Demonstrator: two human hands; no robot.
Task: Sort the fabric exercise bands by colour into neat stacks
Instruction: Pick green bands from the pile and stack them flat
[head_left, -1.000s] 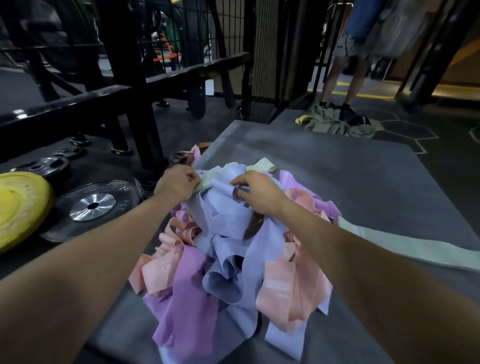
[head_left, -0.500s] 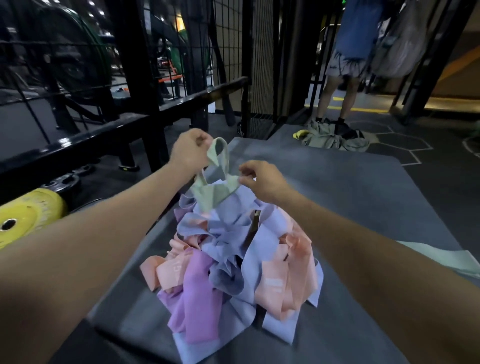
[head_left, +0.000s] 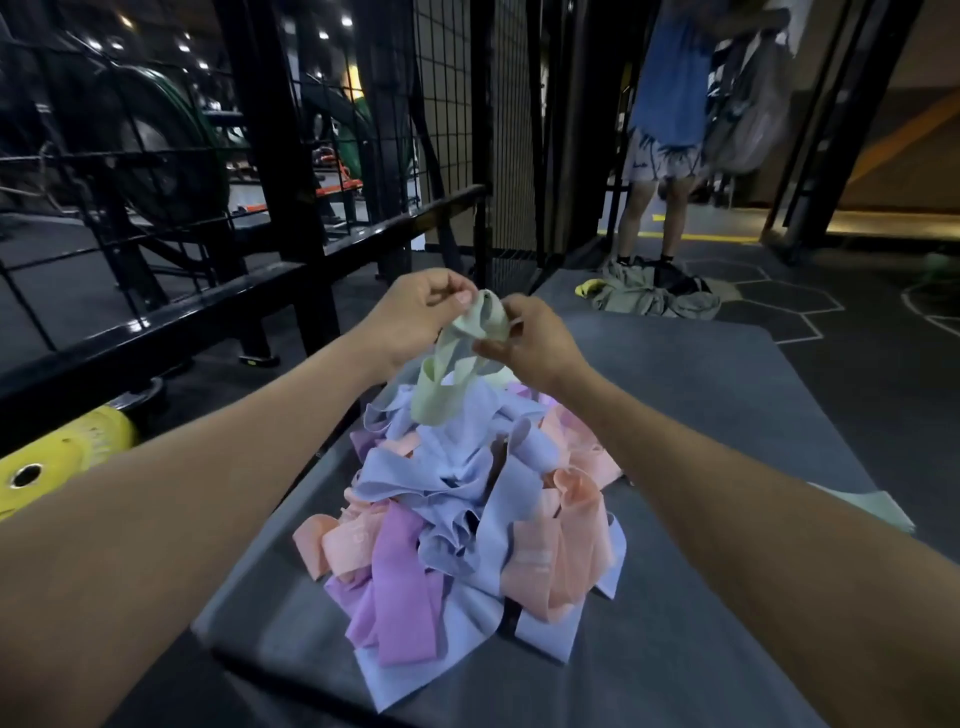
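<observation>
Above the pile we hold one green band up, left hand and right hand both pinching its top loop, likely to pull it free of the tangle; its tail touches the blue bands; another green band lies apart on the tabletop, probably starting that stack.

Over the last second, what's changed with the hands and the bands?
Both hands, left hand and right hand, have lifted the green band up out of the pile, still pinching it. The pile stays on the grey mat.
</observation>
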